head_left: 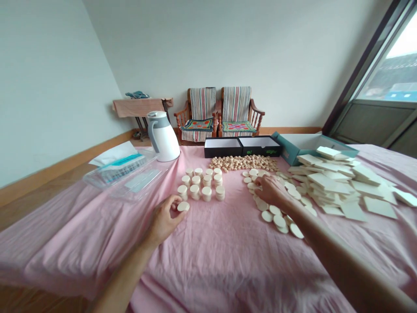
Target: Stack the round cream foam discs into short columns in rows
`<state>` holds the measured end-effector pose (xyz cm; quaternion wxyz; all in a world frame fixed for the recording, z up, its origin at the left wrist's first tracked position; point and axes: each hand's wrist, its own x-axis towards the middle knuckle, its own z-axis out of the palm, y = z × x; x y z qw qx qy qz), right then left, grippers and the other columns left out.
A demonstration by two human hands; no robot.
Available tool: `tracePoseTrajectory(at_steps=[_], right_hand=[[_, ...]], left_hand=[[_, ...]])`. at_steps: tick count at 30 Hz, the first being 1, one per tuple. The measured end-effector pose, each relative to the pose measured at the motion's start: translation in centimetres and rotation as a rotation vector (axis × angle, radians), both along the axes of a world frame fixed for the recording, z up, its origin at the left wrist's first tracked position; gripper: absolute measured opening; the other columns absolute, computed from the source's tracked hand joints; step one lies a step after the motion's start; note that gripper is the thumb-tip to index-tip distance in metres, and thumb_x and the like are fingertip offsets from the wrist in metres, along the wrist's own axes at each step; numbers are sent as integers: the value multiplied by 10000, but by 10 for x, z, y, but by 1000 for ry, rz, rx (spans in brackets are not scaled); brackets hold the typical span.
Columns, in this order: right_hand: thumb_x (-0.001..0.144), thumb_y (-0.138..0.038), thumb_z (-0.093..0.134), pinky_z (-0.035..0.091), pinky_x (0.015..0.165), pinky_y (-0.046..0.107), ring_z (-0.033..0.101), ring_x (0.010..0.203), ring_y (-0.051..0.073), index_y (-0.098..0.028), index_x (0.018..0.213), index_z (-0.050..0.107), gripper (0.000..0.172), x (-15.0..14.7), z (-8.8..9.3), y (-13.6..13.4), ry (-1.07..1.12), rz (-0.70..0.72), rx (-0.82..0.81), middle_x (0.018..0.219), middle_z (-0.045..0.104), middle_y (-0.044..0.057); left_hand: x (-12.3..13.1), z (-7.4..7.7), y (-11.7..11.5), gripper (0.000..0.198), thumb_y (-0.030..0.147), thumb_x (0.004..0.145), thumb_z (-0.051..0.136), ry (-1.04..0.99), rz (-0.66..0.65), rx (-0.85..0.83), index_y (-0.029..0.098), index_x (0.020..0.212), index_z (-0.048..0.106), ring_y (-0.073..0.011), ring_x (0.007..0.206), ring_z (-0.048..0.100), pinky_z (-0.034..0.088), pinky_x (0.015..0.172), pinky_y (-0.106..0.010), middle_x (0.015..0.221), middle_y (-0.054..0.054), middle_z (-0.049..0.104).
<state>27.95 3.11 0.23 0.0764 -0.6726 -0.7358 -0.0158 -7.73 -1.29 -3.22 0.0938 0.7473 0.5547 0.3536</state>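
Observation:
My left hand [164, 217] rests on the pink tablecloth [215, 261] and pinches a cream round disc [183, 206] between thumb and fingers. Just beyond it stand several short stacks of cream discs [202, 182] in rows. My right hand [271, 190] lies palm down with curled fingers on a scatter of loose cream discs [276, 217]; whether it grips one is hidden. Behind the stacks lies a heap of small tan wooden pieces [244, 163].
A pile of cream square tiles [342, 184] fills the right side beside a teal box [289, 150]. Two black open boxes [243, 146], a white jug [162, 135] and a clear plastic tray [124, 174] stand at the back and left. Two wooden chairs [218, 114] stand against the wall.

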Motion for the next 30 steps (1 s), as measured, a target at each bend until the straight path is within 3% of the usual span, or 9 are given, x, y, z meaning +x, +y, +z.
tracePoseTrajectory(at_steps=[3,6,10,14,20,25,30], right_hand=[[730,-248,539,324,660,283,549,808,205,-170,832,629,157,0,-1,0,30,-17,63,857,625,88],[749,-257,523,340,678,280,537,810,195,-175,843,592,143,-14,3,-7,137,0,230,866,611,80],[781,-228,477,362,665,267,524,755,169,-179,850,542,107,-66,16,-32,313,196,352,814,592,56],[794,-206,457,385,693,285,517,746,172,-166,878,535,121,-129,21,-55,326,416,286,811,591,65],[791,-257,486,404,709,329,525,787,215,-145,875,546,153,-189,8,-52,245,470,246,846,597,98],[808,-264,481,410,683,330,532,791,230,-130,904,569,187,-208,9,-45,212,486,225,858,605,109],[834,-202,439,406,684,317,543,775,215,-148,904,584,170,-196,7,-47,233,446,219,840,613,95]], left_hand=[[0,1,-1,208,271,725,611,-15,6,-4,208,914,550,-135,718,605,475,691,-242,846,6,651],[0,2,-2,244,271,714,624,-39,10,-24,206,937,549,-144,739,619,483,703,-254,859,-2,664],[1,2,-3,261,279,719,625,-61,8,-47,208,954,536,-153,760,627,490,714,-266,873,-9,665],[1,1,-4,250,284,734,615,-103,-5,-80,212,956,526,-161,782,634,497,725,-274,882,-17,665],[1,0,-5,224,238,732,597,-194,-37,-121,208,937,514,-144,738,638,501,677,-247,858,-8,662],[1,3,-7,238,151,708,546,-184,-30,-106,204,938,514,-128,692,626,486,621,-220,838,-2,653],[2,5,-7,201,209,722,590,-183,-10,-115,214,914,532,-144,721,640,496,650,-236,835,-3,668]])
